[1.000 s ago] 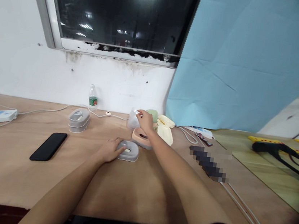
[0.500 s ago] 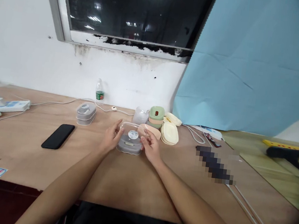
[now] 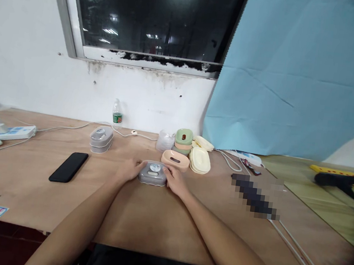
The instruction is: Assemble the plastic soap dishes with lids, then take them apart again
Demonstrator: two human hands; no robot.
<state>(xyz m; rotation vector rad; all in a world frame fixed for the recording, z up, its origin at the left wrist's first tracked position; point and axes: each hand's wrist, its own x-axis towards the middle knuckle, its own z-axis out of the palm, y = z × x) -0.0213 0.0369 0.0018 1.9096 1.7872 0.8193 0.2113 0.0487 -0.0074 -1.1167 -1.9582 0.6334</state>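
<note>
A grey box with a clear lid (image 3: 153,174) and a round white label rests on the table in front of me. My left hand (image 3: 131,170) grips its left side, and my right hand (image 3: 174,178) grips its right side with the thumb near the lid's edge. Just behind it lies a peach tray with a slot (image 3: 175,160). Beyond that, a green tray (image 3: 184,136) tops a small stack. Cream trays (image 3: 200,160) lean beside the stack, and clear lids (image 3: 165,141) sit to its left.
A stack of lidded grey boxes (image 3: 101,139) stands to the left, near a black phone (image 3: 68,167). A plastic bottle (image 3: 117,112) is by the wall. Power strips (image 3: 7,132), white cables and a blurred dark object (image 3: 253,195) lie on the wooden table (image 3: 152,228).
The clear lid, tilted up over the grey box before, now sits down on it. Both hands have lowered to the box's sides. The view has tipped slightly upward.
</note>
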